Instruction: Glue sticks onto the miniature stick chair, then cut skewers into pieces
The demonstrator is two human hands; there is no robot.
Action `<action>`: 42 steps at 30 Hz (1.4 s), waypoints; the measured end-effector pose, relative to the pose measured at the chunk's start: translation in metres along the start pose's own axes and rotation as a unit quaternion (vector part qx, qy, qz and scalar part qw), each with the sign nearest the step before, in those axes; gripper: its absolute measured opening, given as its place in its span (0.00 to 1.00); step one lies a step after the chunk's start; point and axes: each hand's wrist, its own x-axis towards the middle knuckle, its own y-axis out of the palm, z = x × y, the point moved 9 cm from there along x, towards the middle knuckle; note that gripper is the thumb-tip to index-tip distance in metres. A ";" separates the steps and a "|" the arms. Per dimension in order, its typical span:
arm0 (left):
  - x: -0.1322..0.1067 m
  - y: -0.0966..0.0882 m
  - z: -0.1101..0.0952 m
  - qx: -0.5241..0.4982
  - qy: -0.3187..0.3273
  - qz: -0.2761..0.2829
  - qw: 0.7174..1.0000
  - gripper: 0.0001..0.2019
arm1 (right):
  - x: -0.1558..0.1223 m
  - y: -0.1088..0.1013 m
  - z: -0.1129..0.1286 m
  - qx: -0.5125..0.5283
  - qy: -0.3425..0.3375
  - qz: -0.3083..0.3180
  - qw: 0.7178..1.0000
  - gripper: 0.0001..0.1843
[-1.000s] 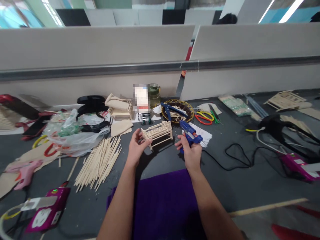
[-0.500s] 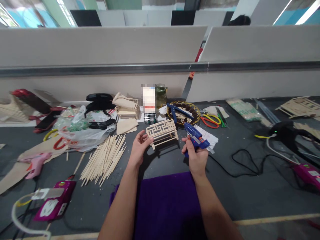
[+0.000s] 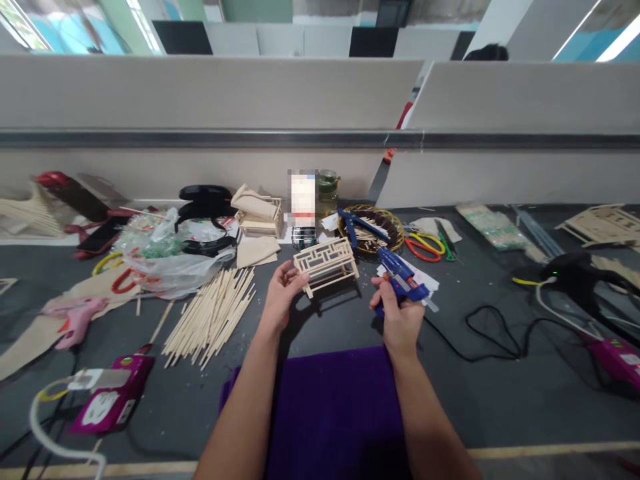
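My left hand (image 3: 284,290) grips the left end of a small model bench (image 3: 327,265) built from thin wooden sticks, with a lattice back. The bench is tilted, held over the dark table. In my right hand (image 3: 400,313) is a blue glue gun (image 3: 403,272), its nozzle pointing up and to the left, apart from the bench. A black cord trails from the gun to the right. Left of my left hand lies a loose pile of wooden sticks (image 3: 213,317).
Behind the bench are a wicker basket (image 3: 400,233) with blue pliers, a glass jar (image 3: 328,190) and another stick model (image 3: 260,217). Scissors (image 3: 425,247) lie to the right. At left are a pink glue gun (image 3: 77,319), a plastic bag (image 3: 165,273) and a purple power strip (image 3: 113,400).
My right hand and the blue glue gun have shifted slightly right, away from the bench. My left hand still holds the bench in nearly the same pose. The whole view has shifted slightly.
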 end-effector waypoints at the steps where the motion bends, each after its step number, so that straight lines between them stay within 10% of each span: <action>1: 0.000 0.000 0.000 -0.001 0.001 0.000 1.000 0.36 | 0.001 -0.002 0.001 -0.007 -0.003 -0.003 1.000 0.18; 7: 0.002 -0.001 -0.002 -0.011 0.005 0.002 1.000 0.37 | 0.016 -0.035 0.034 -0.229 -0.090 -0.043 0.968 0.23; 13: 0.002 -0.005 -0.005 -0.038 0.009 -0.023 0.999 0.37 | 0.042 -0.072 0.097 -0.569 -0.272 -0.041 0.775 0.20; 16: 0.001 -0.006 -0.007 -0.049 0.017 -0.030 0.998 0.37 | 0.056 -0.082 0.084 -0.673 -0.270 0.004 0.688 0.17; 20: 0.002 -0.009 -0.008 -0.049 0.043 -0.041 0.997 0.39 | 0.058 -0.079 0.032 -0.727 -0.211 0.107 0.644 0.13; 35: 0.006 -0.010 0.005 -0.050 0.057 -0.028 0.997 0.39 | 0.048 -0.053 -0.041 -0.748 -0.085 0.210 0.624 0.26; 38: 0.006 -0.013 0.005 -0.036 0.068 -0.040 0.996 0.40 | 0.044 -0.051 -0.025 -0.712 -0.112 0.175 0.671 0.27; 42: -0.002 -0.015 0.003 0.008 0.100 -0.079 0.992 0.45 | 0.019 -0.011 -0.004 -0.479 -0.163 0.199 0.839 0.19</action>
